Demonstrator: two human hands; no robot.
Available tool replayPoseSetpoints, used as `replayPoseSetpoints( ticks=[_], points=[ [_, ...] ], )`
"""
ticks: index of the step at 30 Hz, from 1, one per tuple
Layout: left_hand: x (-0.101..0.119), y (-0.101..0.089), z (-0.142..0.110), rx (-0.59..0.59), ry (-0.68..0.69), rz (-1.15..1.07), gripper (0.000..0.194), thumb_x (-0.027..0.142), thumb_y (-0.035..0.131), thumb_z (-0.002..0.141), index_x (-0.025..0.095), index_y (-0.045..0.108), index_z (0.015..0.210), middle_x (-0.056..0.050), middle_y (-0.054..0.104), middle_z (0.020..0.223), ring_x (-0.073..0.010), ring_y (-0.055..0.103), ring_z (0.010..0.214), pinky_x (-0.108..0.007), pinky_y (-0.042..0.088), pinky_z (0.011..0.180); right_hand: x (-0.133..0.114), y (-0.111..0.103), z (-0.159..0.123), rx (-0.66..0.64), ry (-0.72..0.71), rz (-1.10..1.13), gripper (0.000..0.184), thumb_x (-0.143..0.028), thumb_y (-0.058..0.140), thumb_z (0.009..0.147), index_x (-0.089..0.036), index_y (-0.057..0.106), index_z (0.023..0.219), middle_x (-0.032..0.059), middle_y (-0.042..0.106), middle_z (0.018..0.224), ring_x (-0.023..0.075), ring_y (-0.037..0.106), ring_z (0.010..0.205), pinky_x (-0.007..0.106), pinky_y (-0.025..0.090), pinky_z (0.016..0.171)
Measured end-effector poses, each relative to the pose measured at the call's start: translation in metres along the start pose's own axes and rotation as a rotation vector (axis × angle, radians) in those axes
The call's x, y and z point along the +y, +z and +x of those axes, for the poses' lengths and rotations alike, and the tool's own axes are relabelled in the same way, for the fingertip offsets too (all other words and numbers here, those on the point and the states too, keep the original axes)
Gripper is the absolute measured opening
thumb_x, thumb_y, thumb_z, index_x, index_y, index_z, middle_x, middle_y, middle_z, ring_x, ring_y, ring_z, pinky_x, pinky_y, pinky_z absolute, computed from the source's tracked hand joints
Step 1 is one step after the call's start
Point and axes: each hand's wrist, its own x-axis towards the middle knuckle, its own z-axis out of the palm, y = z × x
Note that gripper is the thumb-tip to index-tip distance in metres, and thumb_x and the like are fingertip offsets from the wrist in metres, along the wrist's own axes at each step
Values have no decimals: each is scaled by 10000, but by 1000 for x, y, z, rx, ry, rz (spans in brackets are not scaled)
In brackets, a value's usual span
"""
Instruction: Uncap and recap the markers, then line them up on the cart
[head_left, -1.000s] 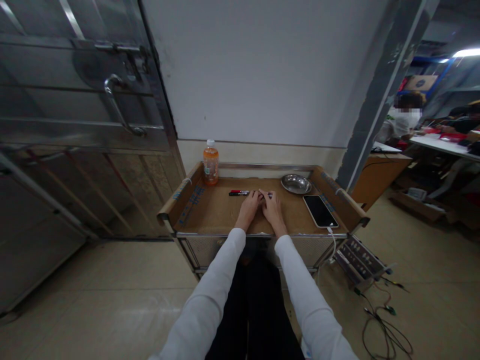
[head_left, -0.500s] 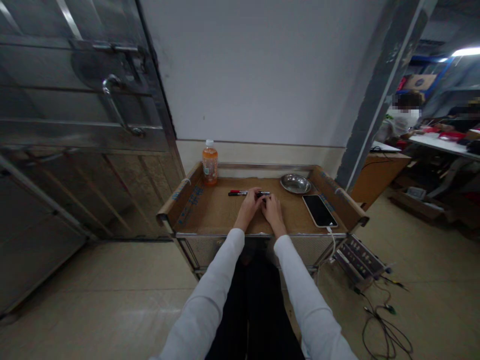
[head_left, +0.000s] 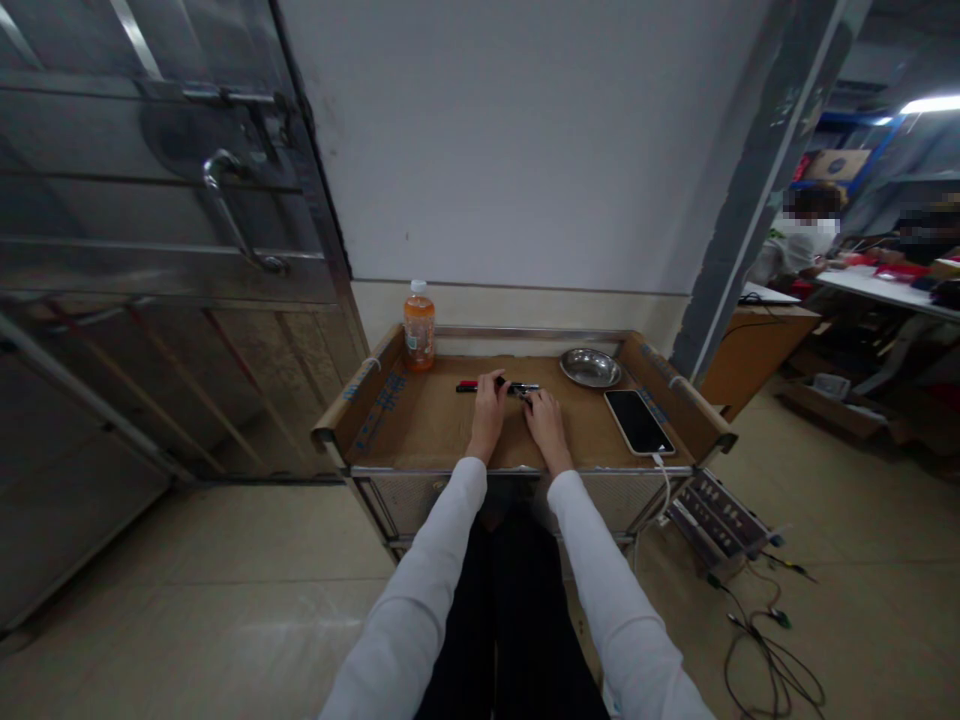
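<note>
Dark marker-like pens (head_left: 466, 387), one with a red part, lie crosswise on the cardboard-lined cart top (head_left: 427, 430). My left hand (head_left: 489, 408) arches over their middle, thumb and fingers apart, hiding part of them. Whether its fingertips touch the pens is unclear. Just to the right, my right hand (head_left: 547, 418) rests low with its fingers bent together around a small dark piece, too small to name. The pens' right end (head_left: 531, 386) shows just beyond its fingertips. A gap separates the two hands.
An orange drink bottle (head_left: 419, 330) stands at the back left. A round metal dish (head_left: 591, 368) and a phone (head_left: 639, 422) with a white cable are at right. Raised cardboard sides edge the cart. A metal door (head_left: 165, 200) is at left; cables (head_left: 772, 650) lie on the floor. People sit far right.
My left hand has drawn away from my right hand, slightly left, and its fingers have spread. The small dark piece now shows at my right fingertips. The pens lie in the same place.
</note>
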Motion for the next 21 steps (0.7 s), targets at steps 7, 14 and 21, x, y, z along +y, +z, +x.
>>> replayPoseSetpoints(
  ticks=[7, 14, 21],
  points=[
    [3, -1, 0, 46, -31, -14, 214, 276, 407, 963, 179, 528, 1110, -95, 576, 1064, -187, 577, 1005, -353, 468, 906, 1, 0, 0, 16, 2, 27, 222, -182, 447, 931, -152, 625, 1060, 115, 624, 1083, 219, 551, 994, 323, 386, 857],
    [0, -2, 1, 60, -56, -18, 229, 276, 384, 969, 173, 536, 1106, -105, 581, 1075, -190, 571, 1021, -357, 453, 926, 1, 2, 0, 63, -1, 130, 223, -208, 430, 941, -164, 630, 1030, 105, 631, 1048, 207, 574, 956, 304, 414, 833],
    [0, -4, 1, 63, -78, -8, 236, 276, 378, 971, 169, 535, 1111, -114, 584, 1092, -192, 569, 1032, -372, 434, 951, 1, 1, 1, 116, -22, 250, 218, -199, 425, 936, -173, 623, 1023, 94, 642, 1038, 205, 592, 952, 301, 438, 843]
  ],
)
